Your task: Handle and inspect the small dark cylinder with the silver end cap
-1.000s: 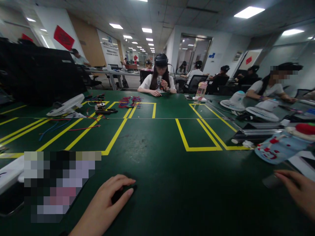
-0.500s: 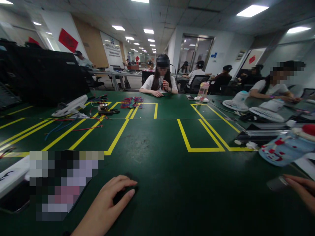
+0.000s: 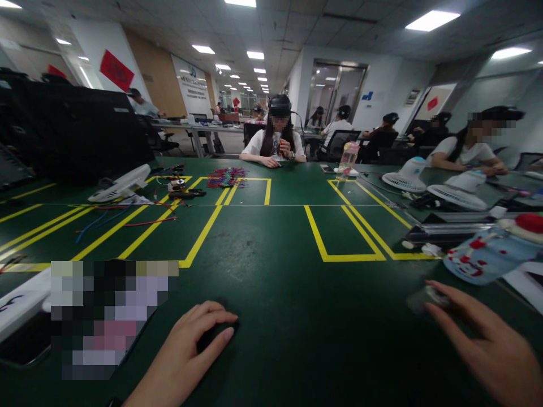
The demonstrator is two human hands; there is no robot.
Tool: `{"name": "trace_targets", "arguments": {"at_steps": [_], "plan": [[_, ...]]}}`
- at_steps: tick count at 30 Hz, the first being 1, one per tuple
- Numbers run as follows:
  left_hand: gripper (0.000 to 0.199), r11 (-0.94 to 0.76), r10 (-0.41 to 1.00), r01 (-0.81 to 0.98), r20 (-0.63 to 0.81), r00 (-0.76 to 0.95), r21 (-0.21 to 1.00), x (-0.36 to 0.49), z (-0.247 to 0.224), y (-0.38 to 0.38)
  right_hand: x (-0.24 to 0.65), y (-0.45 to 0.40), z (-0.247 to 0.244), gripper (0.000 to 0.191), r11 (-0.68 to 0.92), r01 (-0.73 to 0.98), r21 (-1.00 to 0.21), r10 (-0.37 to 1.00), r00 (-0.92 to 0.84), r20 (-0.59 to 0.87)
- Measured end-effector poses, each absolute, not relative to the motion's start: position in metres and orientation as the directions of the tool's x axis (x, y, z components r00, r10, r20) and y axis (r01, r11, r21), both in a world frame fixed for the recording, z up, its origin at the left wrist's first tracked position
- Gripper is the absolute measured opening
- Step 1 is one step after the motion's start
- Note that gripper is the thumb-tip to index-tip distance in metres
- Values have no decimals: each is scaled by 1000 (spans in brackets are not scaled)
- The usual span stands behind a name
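Note:
My left hand (image 3: 190, 342) rests on the green tabletop (image 3: 288, 339), fingers slightly bent and the thumb apart from them, with nothing in it. To the right, my right hand (image 3: 483, 339) is closed around a small grey, roughly cylindrical object (image 3: 424, 298). Motion blurs that object, so I cannot make out its kind. Its far end sticks out to the left of the thumb and fingertips, seemingly a little above the table. Just beyond the right hand stands a light blue bottle (image 3: 479, 260) with a red lid and red patterns.
Yellow tape (image 3: 354, 258) marks the tabletop. Loose wires (image 3: 148, 222) and a white fan (image 3: 121, 183) lie at left, bundled wires (image 3: 229, 177) farther back. Two more fans (image 3: 405, 176) sit at right. Opposite me sits a person (image 3: 275, 135); another sits at right.
My right hand has come in from the right edge, moving left with the small grey object. The left hand stays in place.

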State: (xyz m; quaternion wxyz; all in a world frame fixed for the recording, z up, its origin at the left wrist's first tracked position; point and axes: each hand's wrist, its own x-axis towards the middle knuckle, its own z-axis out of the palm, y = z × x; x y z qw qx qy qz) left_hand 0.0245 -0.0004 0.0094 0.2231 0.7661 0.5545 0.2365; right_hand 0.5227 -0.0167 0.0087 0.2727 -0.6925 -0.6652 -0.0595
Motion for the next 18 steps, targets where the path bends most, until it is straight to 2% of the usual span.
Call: {"name": "trace_targets", "arguments": {"at_steps": [2,3,6,9,14,18], "plan": [[22,-294,953,742,123,277,602,23,6,1,455,-12,26,46,333,884,-326,882,-170,439],[21,-294,953,743,123,277,601,22,4,1,422,-9,32,42,438,821,-367,876,-297,381],[20,-278,958,756,111,265,593,23,5,0,345,0,37,38,586,611,-533,799,-547,251],[20,-279,957,752,112,266,598,37,16,-4,314,7,25,42,566,517,-642,779,-590,212],[20,-410,903,620,204,378,669,90,43,-3,316,11,3,66,326,468,-821,897,-428,111],[14,-446,881,533,251,400,719,119,54,8,318,13,8,52,317,459,-830,884,-461,82]]}}
